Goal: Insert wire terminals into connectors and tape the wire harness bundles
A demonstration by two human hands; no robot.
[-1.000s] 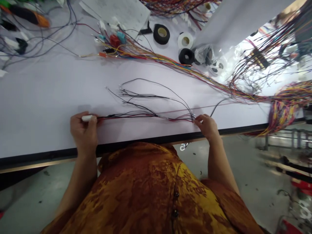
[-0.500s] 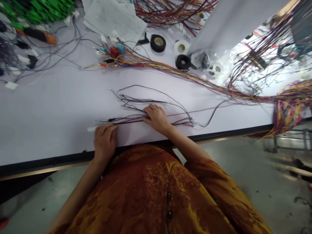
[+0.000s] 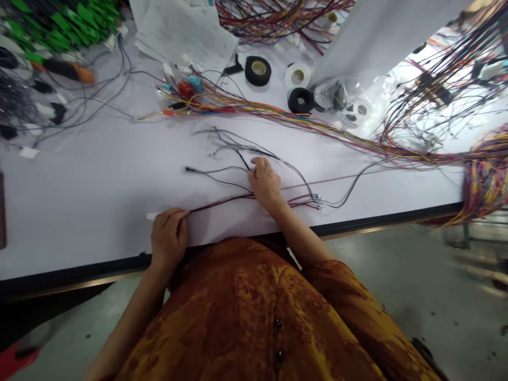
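Observation:
My left hand (image 3: 169,236) lies near the front edge of the white table (image 3: 79,190), fingers curled on a small white connector (image 3: 152,216) from which red and black wires (image 3: 222,201) run to the right. My right hand (image 3: 265,182) is further in on the table, its fingers pinched on thin black wires (image 3: 234,148) that loop up and to the left. The far ends of the wires (image 3: 317,201) carry small metal terminals near the table's edge.
Behind lie a multicoloured wire harness (image 3: 278,114) with red and blue connectors (image 3: 186,89), black tape rolls (image 3: 257,70) and a white one (image 3: 297,75), paper sheets (image 3: 182,32), green parts (image 3: 59,21), and a hanging wire bundle (image 3: 484,180) at right.
My right hand came from the wires' right end to their middle, then pushed further in, dragging the black wires up. My left hand shifted right with the connector.

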